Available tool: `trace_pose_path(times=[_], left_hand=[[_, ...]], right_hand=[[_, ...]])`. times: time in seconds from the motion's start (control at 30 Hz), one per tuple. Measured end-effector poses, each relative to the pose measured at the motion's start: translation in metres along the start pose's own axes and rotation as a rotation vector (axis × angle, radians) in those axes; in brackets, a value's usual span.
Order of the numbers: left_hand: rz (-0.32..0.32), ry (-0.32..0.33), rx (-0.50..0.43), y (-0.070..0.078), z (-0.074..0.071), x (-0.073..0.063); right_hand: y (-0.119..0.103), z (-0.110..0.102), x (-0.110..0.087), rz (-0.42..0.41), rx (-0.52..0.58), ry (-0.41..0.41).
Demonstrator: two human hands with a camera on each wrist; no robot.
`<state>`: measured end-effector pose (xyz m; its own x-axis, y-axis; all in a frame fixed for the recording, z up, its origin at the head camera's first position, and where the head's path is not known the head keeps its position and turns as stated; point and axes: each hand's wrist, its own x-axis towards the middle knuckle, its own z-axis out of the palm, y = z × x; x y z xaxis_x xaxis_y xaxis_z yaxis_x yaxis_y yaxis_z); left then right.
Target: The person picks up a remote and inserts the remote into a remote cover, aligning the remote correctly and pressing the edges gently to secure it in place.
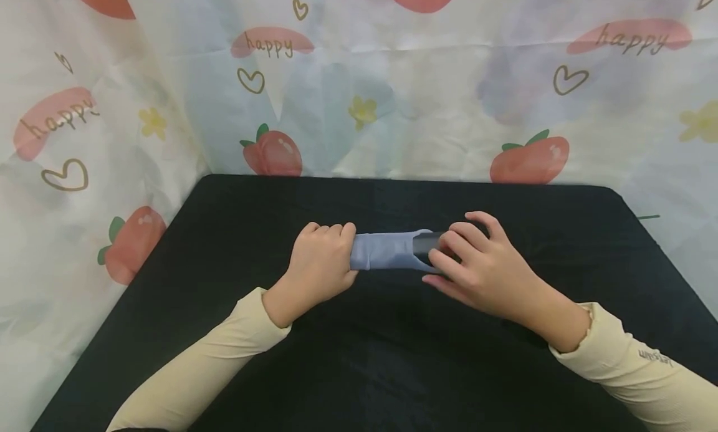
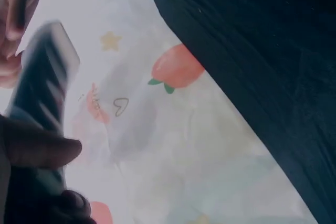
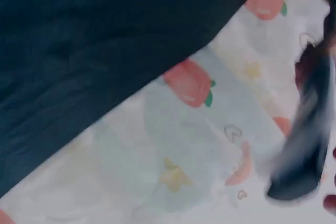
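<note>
A slim blue-grey sleeve-like item [image 1: 384,251] is held level above the black table. My left hand [image 1: 322,257] grips its left end, the thumb reaching along it in the left wrist view. At the right end is a curved cut-out with a dark area [image 1: 426,248]; whether this is its lining or something inside, I cannot tell. My right hand [image 1: 488,267] is at that end, fingers loosely bent and spread over it, the thumb lower and apart. In the right wrist view the item [image 3: 302,150] is blurred, with fingertips [image 3: 329,203] beside its end.
A black cloth covers the table [image 1: 359,369]. Behind it and to the sides hangs a pale curtain [image 1: 404,95] printed with strawberries, hearts and flowers.
</note>
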<state>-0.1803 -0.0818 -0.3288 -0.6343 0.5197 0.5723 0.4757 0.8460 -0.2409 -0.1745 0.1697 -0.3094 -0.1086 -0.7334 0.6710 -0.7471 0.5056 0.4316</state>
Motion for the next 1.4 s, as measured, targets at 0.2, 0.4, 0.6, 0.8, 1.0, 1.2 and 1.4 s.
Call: trace_pose_path(times=[0.2, 0.4, 0.6, 0.8, 1.0, 1.2, 1.4], left_hand=[[-0.094, 0.011, -0.011, 0.009, -0.002, 0.001], [-0.083, 0.013, 0.008, 0.011, 0.000, -0.002], [-0.036, 0.026, 0.016, 0.009, 0.006, -0.009], [-0.001, 0.045, 0.007, 0.006, 0.008, -0.010], [0.019, 0.066, -0.004, 0.004, 0.005, -0.008], [-0.033, 0.136, 0.021, -0.001, 0.002, -0.005], [-0.020, 0.190, 0.049, -0.003, 0.004, -0.007]], right_hand=[[-0.003, 0.015, 0.000, -0.058, -0.111, 0.126], [-0.002, 0.019, -0.007, -0.115, -0.073, 0.133], [0.002, 0.016, -0.018, -0.182, -0.037, 0.153], [0.006, 0.012, -0.023, -0.205, -0.053, 0.202], [0.005, 0.010, -0.019, -0.197, -0.063, 0.254], [0.007, 0.006, -0.018, 0.011, -0.051, 0.254], [0.016, -0.003, -0.024, 0.166, 0.034, -0.040]])
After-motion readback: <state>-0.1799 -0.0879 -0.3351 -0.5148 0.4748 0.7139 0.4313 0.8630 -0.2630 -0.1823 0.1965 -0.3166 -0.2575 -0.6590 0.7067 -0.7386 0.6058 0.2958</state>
